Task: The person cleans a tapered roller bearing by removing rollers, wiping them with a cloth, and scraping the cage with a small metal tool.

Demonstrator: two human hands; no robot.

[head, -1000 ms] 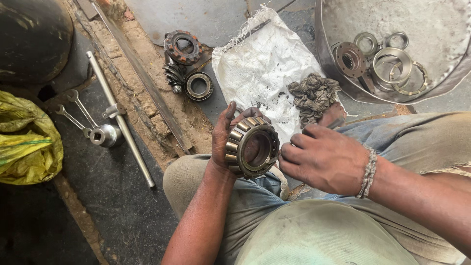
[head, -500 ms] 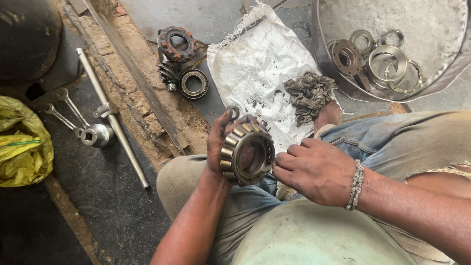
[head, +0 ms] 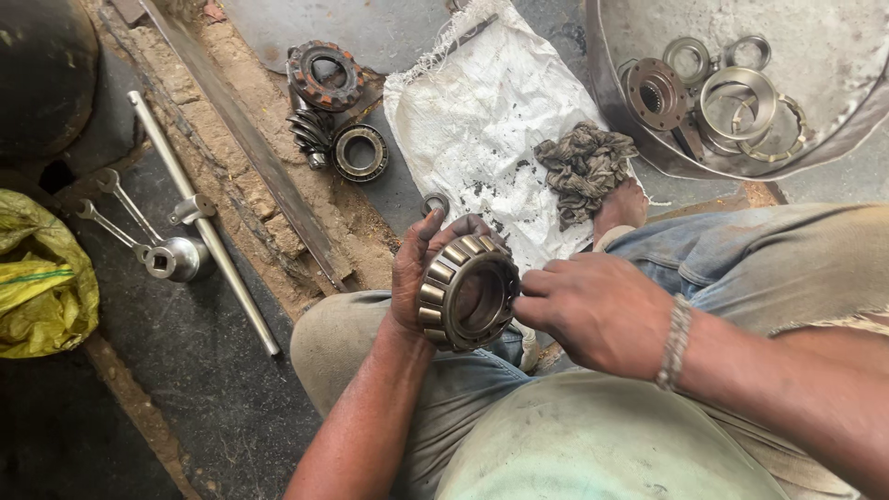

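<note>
Hands meet over the person's lap around a tapered roller bearing (head: 468, 292), brass-coloured rollers showing round its rim. The left hand (head: 421, 278) grasps the bearing from behind and the side, thumb and fingers curled over its upper edge, holding it upright with the bore facing right. The right hand (head: 593, 310), a beaded bracelet (head: 676, 341) at its wrist, is loosely clenched with its fingertips touching the bearing's right rim; whether it grips anything there I cannot tell. On the ground just beyond lies a white sack (head: 491, 120) with a greasy rag (head: 583, 167) on its right side, beside a bare foot (head: 620, 208). A small ring (head: 434, 203) sits at the sack's lower left edge. Left of the sack are a second bearing (head: 360, 152), a gear (head: 311, 132) touching it and a rusty flange (head: 324, 76). Farther left lie a long steel bar (head: 199, 218), a socket (head: 171, 259) with spanners (head: 116, 208), and a yellow bag (head: 42, 278). At top right a metal basin (head: 833, 120) holds rings and a hub (head: 656, 94).
</note>
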